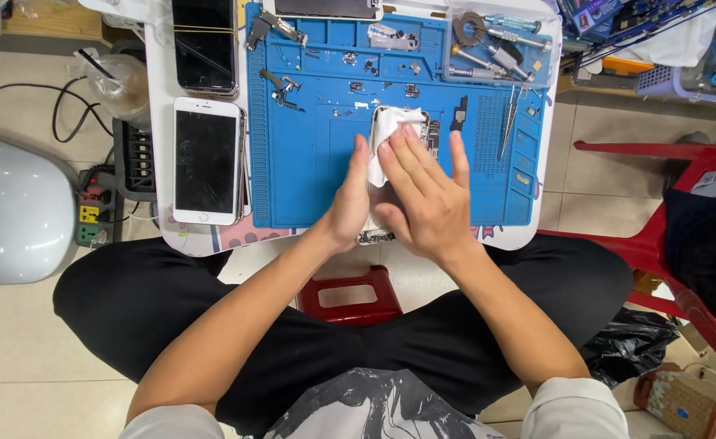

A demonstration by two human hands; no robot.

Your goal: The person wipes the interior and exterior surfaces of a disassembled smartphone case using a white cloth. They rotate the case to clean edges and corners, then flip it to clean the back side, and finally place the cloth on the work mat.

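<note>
- Left hand (350, 203): lies along the left edge of an opened phone body (390, 175), fingers together and pressed flat against its side, steadying it; not closed around it.
- Right hand (423, 195): laid palm down over the phone body, fingers slightly spread, pressing a white cloth (386, 134) onto it. The cloth shows above and to the left of the fingertips.
- Phone body: rests near the middle of a blue work mat (309, 179), long axis running away from the person. Its lower end juts out beneath the hands at the mat's near edge; exposed internals show just right of the cloth.
- Mat: lies on a small white table (158, 122) above the person's crossed legs.
- Left of the mat: a white-framed phone (206, 160) face up with a dark screen; a second dark phone (204, 45) beyond it.
- Upper right of the mat: a clear tray (500, 49) holding screwdrivers and a roll of tape; tweezers (511, 122) lie just below it.
- Small screws and brackets are scattered across the mat's upper compartments.
- A red stool (350, 297) stands under the table between the knees.
</note>
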